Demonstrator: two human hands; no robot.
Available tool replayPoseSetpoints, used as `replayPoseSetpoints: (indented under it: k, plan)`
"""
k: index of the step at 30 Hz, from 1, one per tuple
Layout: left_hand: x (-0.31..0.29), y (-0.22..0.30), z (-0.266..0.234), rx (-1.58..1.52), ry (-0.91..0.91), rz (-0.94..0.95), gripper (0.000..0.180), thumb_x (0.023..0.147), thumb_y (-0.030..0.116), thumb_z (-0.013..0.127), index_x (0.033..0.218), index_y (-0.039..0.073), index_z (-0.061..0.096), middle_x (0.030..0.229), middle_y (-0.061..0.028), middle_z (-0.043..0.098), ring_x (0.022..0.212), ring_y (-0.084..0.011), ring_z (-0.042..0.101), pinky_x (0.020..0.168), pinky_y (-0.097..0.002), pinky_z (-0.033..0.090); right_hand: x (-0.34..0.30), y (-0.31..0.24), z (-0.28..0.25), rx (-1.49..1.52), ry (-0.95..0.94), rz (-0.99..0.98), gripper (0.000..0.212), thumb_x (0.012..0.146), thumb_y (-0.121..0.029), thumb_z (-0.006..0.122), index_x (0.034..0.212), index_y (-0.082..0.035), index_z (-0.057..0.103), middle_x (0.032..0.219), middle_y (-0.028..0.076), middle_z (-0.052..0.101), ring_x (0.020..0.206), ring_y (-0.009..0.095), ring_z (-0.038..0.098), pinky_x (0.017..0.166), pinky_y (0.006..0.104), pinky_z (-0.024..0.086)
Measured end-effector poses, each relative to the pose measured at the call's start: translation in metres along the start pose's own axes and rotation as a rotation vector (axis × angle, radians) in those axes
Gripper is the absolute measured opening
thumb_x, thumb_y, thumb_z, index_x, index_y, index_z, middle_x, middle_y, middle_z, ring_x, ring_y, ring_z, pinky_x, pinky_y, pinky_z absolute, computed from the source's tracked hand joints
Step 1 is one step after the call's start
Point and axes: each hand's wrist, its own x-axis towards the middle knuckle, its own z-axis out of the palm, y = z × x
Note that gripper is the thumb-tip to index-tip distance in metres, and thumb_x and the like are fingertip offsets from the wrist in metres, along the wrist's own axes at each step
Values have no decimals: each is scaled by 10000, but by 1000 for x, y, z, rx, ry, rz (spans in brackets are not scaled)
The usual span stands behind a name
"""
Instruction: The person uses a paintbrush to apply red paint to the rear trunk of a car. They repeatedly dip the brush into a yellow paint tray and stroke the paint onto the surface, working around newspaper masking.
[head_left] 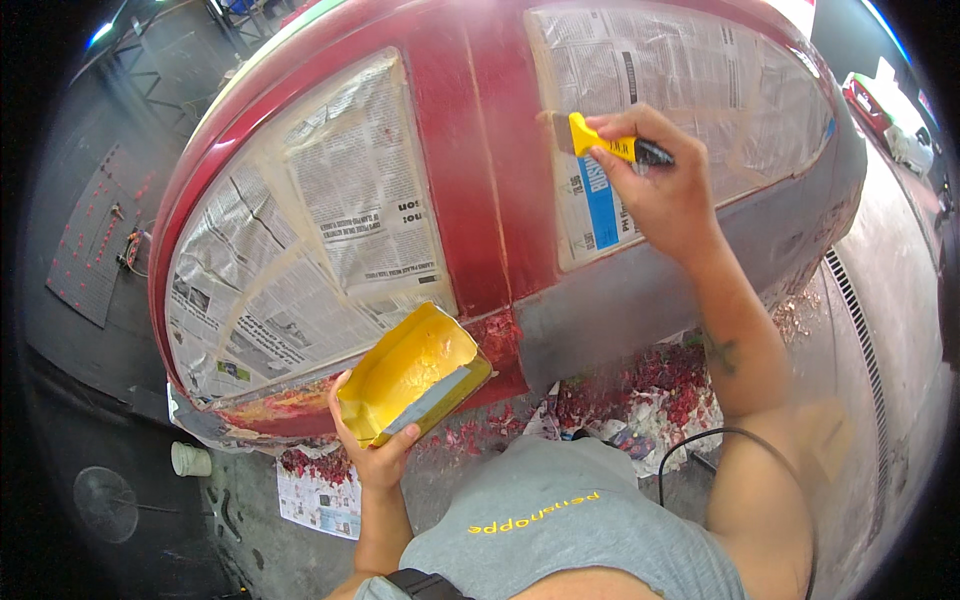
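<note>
My right hand [655, 185] is closed around the handle of a paintbrush [590, 138] with a yellow ferrule part and a dark handle end. The brush tip touches or nearly touches the taped edge beside the right window of a red car body [495, 200]. Below and to the left, my left hand [378, 450] grips a yellow rectangular container [405, 365], tilted so its inside shows. A smear of yellowish or pale stuff lies in it. Newspaper masking [360, 190] covers the left window, and more newspaper [680, 75] covers the right one.
Grey primed panel [620, 310] runs under the right window. Red paint scraps [640, 385] and paper litter the floor near my feet. A white bucket [190, 460] and a round fan [105, 505] stand at lower left. A floor drain grate [860, 340] lies at right. A black cable [735, 432] hangs by my right arm.
</note>
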Motion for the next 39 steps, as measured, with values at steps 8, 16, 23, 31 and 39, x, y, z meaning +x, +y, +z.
replayPoseSetpoints:
  k: [8, 16, 23, 31, 39]
  plan:
    - [3, 1, -1, 0, 28, 0, 1141, 674, 136, 1035, 1604, 37, 381, 1456, -124, 589, 1372, -280, 600, 1205, -435, 472, 70, -10, -10, -88, 46, -142, 112, 1010, 50, 774, 1081, -12, 714, 1235, 121, 822, 1124, 169, 764, 999, 310, 602]
    - [10, -1, -4, 9, -5, 14, 1125, 672, 111, 1018, 1595, 36, 379, 1442, -126, 592, 1366, -279, 606, 1193, -434, 486, -4, -23, 22, -389, -239, -499, 177, 814, 36, 747, 968, -34, 694, 1243, 150, 782, 1200, 383, 736, 970, 456, 648]
    - [14, 2, -10, -17, 3, 3, 1127, 667, 93, 1011, 1596, 42, 376, 1452, -120, 586, 1370, -274, 603, 1197, -437, 484, -6, -43, -4, -339, -312, -409, 258, 764, 90, 713, 1002, -9, 712, 1231, 166, 778, 1153, 392, 751, 979, 496, 629]
    - [11, 0, -9, -66, 3, 12, 1113, 668, 89, 1002, 1595, 40, 388, 1460, -117, 585, 1375, -272, 597, 1208, -438, 472, 59, 0, 26, -412, -178, -503, 278, 820, 130, 730, 1049, -29, 726, 1235, 176, 763, 1129, 397, 741, 971, 457, 600]
    - [10, 0, -23, -44, 28, 52, 1103, 678, 83, 997, 1596, 34, 386, 1445, -118, 596, 1365, -272, 605, 1200, -436, 479, -136, -40, 29, -368, -508, -377, 225, 762, -37, 764, 972, -73, 693, 1233, 162, 741, 1154, 388, 745, 914, 476, 648]
